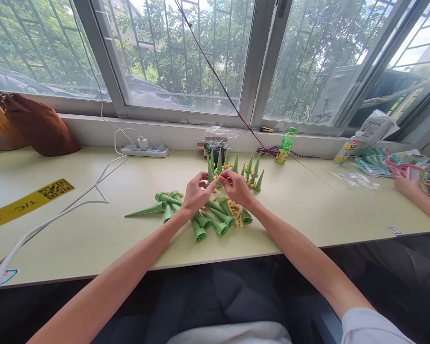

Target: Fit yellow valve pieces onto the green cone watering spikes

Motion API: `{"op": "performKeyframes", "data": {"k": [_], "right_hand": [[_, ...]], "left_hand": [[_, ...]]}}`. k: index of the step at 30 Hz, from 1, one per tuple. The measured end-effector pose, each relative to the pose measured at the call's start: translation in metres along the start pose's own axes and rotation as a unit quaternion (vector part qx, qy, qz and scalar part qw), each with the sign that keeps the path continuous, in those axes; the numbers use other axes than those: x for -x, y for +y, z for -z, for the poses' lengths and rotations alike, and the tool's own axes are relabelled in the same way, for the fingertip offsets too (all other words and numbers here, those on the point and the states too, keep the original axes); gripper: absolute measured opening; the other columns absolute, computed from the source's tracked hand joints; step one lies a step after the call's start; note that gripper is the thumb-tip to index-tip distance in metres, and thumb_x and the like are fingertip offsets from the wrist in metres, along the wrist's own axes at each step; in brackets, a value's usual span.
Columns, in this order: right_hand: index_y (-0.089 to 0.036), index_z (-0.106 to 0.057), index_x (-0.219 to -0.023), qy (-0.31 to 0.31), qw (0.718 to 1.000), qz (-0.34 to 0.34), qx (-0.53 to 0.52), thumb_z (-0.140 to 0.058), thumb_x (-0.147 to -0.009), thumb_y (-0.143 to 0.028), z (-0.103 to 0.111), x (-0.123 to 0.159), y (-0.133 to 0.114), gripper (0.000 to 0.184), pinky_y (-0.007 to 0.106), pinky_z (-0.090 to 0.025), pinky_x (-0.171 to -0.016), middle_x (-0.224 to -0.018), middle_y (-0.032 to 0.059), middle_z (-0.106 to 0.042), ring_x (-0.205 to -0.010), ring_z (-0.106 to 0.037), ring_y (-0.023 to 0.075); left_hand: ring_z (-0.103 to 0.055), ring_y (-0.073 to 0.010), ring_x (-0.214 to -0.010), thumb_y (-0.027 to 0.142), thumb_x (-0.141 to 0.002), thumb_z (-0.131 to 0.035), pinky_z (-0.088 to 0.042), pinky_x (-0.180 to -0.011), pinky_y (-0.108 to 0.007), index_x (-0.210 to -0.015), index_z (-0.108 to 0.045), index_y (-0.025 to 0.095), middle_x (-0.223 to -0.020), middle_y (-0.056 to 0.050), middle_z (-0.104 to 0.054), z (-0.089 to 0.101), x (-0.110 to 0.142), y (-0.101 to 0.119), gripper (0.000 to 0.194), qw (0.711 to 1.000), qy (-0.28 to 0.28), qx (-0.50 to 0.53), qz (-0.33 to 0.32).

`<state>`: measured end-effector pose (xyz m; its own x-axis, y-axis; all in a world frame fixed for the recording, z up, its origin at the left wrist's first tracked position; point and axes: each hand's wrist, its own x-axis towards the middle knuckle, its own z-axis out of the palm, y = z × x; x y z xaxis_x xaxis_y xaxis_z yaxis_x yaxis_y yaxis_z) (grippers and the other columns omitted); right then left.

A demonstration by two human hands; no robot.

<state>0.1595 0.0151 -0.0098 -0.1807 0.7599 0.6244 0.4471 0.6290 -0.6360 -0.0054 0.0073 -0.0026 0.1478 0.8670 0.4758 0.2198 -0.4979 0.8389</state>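
My left hand (196,192) is closed at the middle of the table, its fingers around a green plastic watering spike (210,172), partly hidden by them. Close beside it, my right hand (237,187) pinches a small yellow valve piece (217,177) against the spike; the fingertips cover most of it. Below my hands lies a loose pile of green hollow spikes (220,228) with wide threaded ends. Among them is a heap of small yellow pieces (237,212). Behind my hands several spikes (255,167) stand point up, with yellow pieces fitted at their sides.
A power strip (145,151) with a white cable sits at the back left, near a brown bag (39,125). A green bottle (285,145) stands by the window wall. At right, another person's hands (408,186) hold a pink item near plastic packets (372,162).
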Motion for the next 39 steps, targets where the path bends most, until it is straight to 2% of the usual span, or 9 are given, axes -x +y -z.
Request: {"op": "performKeyframes", "data": {"k": [4,7,10,14,19,25,31,36,39], "right_hand": [[-0.019,-0.055,-0.085,-0.007,1.0,-0.006,-0.014,-0.047,-0.094,-0.039,0.0005,0.0,-0.0015,0.024,0.024,-0.039,-0.057,-0.074,0.0016,-0.058,-0.064,-0.052,0.0133],[-0.019,-0.055,-0.085,-0.02,0.999,-0.013,-0.041,-0.048,-0.094,-0.04,0.0007,0.0001,-0.0035,0.024,0.024,-0.04,-0.056,-0.074,0.0012,-0.058,-0.061,-0.052,0.0126],[-0.02,-0.054,-0.082,-0.033,0.995,-0.032,-0.085,-0.05,-0.093,-0.042,0.0007,-0.0002,-0.0039,0.025,0.025,-0.041,-0.052,-0.071,0.0,-0.055,-0.056,-0.051,0.0119],[-0.021,-0.054,-0.081,-0.054,0.988,-0.062,-0.13,-0.052,-0.091,-0.049,0.0017,-0.0009,-0.0021,0.03,0.026,-0.041,-0.048,-0.061,-0.0028,-0.05,-0.049,-0.05,0.012],[-0.021,-0.053,-0.073,-0.064,0.988,-0.068,-0.126,-0.05,-0.091,-0.054,0.0043,-0.001,-0.0027,0.038,0.026,-0.038,-0.047,-0.052,-0.0039,-0.047,-0.046,-0.046,0.0115],[-0.021,-0.042,-0.061,-0.052,0.989,-0.067,-0.12,-0.047,-0.092,-0.058,0.0032,-0.0009,-0.0019,0.049,0.025,-0.03,-0.046,-0.05,-0.0045,-0.04,-0.044,-0.038,0.0094],[-0.021,-0.049,-0.068,-0.044,0.986,-0.08,-0.14,-0.048,-0.091,-0.059,-0.0017,-0.0014,0.0016,0.045,0.025,-0.032,-0.044,-0.051,-0.0048,-0.042,-0.044,-0.04,0.0098],[-0.02,-0.051,-0.078,-0.041,0.98,-0.075,-0.18,-0.055,-0.088,-0.057,-0.0034,-0.0016,0.0012,0.038,0.025,-0.038,-0.044,-0.063,-0.0032,-0.05,-0.046,-0.048,0.0104],[-0.02,-0.051,-0.076,-0.04,0.984,-0.067,-0.158,-0.054,-0.09,-0.055,-0.0017,-0.0011,0.0016,0.037,0.025,-0.036,-0.045,-0.056,-0.0042,-0.047,-0.045,-0.046,0.0108]], "left_hand": [[-0.043,-0.0064,-0.046,0.047,-0.074,-0.071,-0.029,-0.038,-0.021,-0.087,-0.063,0.018,-0.077,-0.001,-0.062,0.0011,-0.002,-0.0001,0.033,0.988,-0.026,0.124,0.092],[-0.031,-0.0038,-0.04,0.044,-0.072,-0.073,-0.023,-0.036,-0.021,-0.089,-0.064,0.018,-0.061,0.004,-0.049,0.0018,-0.0028,-0.0001,0.032,0.977,-0.041,0.172,0.122],[-0.028,-0.0034,-0.04,0.042,-0.072,-0.073,-0.022,-0.036,-0.02,-0.091,-0.065,0.018,-0.057,0.006,-0.04,0.0025,-0.003,-0.0002,0.031,0.973,-0.048,0.189,0.127],[-0.027,-0.0034,-0.039,0.043,-0.072,-0.072,-0.022,-0.037,-0.022,-0.091,-0.065,0.019,-0.058,0.005,-0.041,0.0034,-0.0032,-0.0013,0.031,0.975,-0.053,0.176,0.121],[-0.026,-0.0039,-0.039,0.043,-0.073,-0.071,-0.02,-0.038,-0.023,-0.093,-0.066,0.019,-0.056,0.006,-0.04,0.0039,-0.0028,-0.0019,0.031,0.974,-0.064,0.179,0.126],[-0.025,-0.0038,-0.039,0.039,-0.072,-0.074,-0.019,-0.038,-0.022,-0.096,-0.068,0.02,-0.055,0.006,-0.039,0.0038,-0.0022,-0.0009,0.032,0.968,-0.074,0.2,0.132],[-0.027,-0.0039,-0.039,0.042,-0.073,-0.072,-0.02,-0.038,-0.022,-0.093,-0.067,0.019,-0.057,0.005,-0.043,0.0032,-0.0029,-0.002,0.031,0.972,-0.065,0.185,0.128],[-0.028,-0.0042,-0.039,0.039,-0.071,-0.073,-0.02,-0.038,-0.022,-0.088,-0.066,0.019,-0.055,0.006,-0.039,0.0021,-0.0032,-0.0021,0.028,0.969,-0.052,0.198,0.139],[-0.027,-0.0037,-0.039,0.038,-0.071,-0.075,-0.019,-0.038,-0.021,-0.088,-0.066,0.018,-0.056,0.006,-0.038,0.0023,-0.0026,-0.0019,0.028,0.966,-0.055,0.208,0.143]]}}
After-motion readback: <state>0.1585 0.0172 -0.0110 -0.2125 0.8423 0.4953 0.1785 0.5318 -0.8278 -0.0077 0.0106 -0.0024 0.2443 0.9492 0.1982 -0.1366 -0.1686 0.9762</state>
